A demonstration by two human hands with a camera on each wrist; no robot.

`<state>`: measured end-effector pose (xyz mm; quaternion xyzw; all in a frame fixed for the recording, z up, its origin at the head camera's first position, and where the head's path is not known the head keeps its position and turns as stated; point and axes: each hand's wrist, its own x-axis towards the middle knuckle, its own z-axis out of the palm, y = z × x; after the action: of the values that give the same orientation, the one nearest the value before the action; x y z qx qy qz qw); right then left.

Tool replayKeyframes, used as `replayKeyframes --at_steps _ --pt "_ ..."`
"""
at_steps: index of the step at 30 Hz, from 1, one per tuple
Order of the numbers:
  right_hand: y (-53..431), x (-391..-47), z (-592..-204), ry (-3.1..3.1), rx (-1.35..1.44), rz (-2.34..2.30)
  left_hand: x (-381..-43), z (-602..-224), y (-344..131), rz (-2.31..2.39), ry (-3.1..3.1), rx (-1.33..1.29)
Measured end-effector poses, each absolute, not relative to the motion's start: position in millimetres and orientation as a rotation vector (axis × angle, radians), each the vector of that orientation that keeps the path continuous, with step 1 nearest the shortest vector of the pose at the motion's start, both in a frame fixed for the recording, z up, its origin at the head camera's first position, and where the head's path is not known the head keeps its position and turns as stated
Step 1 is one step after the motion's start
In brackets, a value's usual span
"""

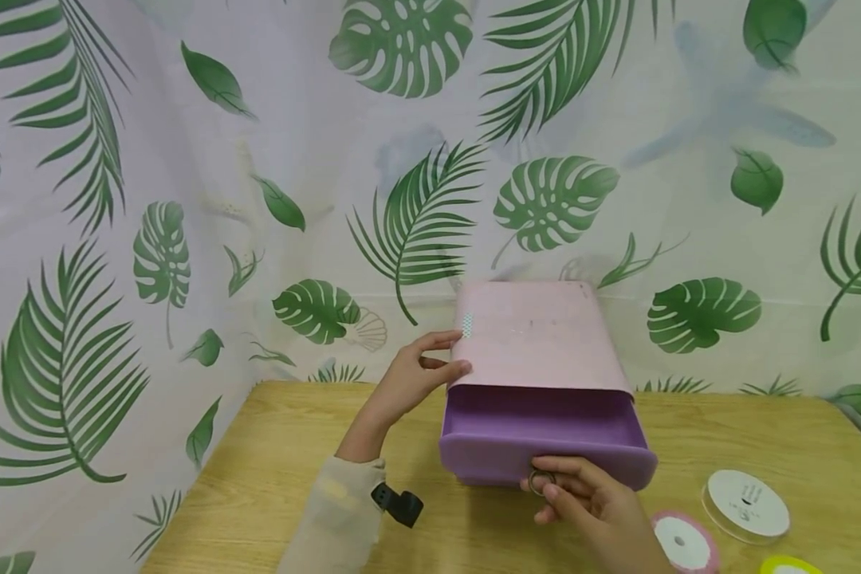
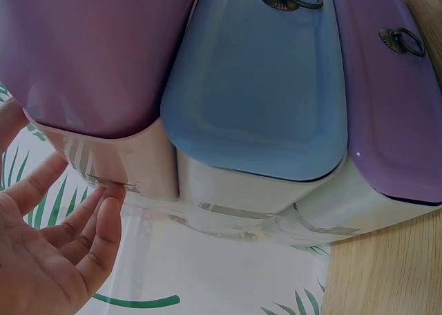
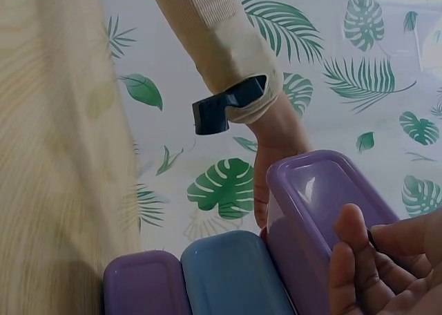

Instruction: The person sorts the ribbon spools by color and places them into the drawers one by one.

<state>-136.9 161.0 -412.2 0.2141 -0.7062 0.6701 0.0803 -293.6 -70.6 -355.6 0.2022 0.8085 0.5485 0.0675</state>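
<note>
A drawer cabinet with a pale pink top (image 1: pixel 538 335) stands against the backdrop. Its top purple drawer (image 1: pixel 484 456) is pulled partway out, and the visible inside is bare. My right hand (image 1: pixel 595 506) pinches the metal ring pull (image 1: pixel 542 482) on that drawer's front between thumb and fingers. My left hand (image 1: pixel 410 381) rests its fingertips and thumb on the cabinet's left side and upper edge, fingers spread and fairly straight. Below, a closed blue drawer (image 2: pixel 255 94) and a closed lower purple drawer (image 2: pixel 390 101) show in the left wrist view, each with its own ring.
To the right on the wooden table (image 1: pixel 258 454) lie a white spool (image 1: pixel 748 504), a pink-rimmed spool (image 1: pixel 682 542) and a yellow-rimmed round thing (image 1: pixel 789 564) cut off by the frame. A leaf-print cloth (image 1: pixel 208 159) hangs behind and at the left.
</note>
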Motion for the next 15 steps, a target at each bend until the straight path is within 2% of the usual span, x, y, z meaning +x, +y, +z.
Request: replayKeyframes --at_steps 6,15 --pt "166.3 -130.6 -416.8 -2.018 0.817 2.091 -293.1 -355.1 -69.7 1.652 2.437 0.612" --pt "169.5 -121.7 -425.0 -2.000 0.919 2.097 -291.1 -354.4 -68.8 1.654 2.425 0.602"
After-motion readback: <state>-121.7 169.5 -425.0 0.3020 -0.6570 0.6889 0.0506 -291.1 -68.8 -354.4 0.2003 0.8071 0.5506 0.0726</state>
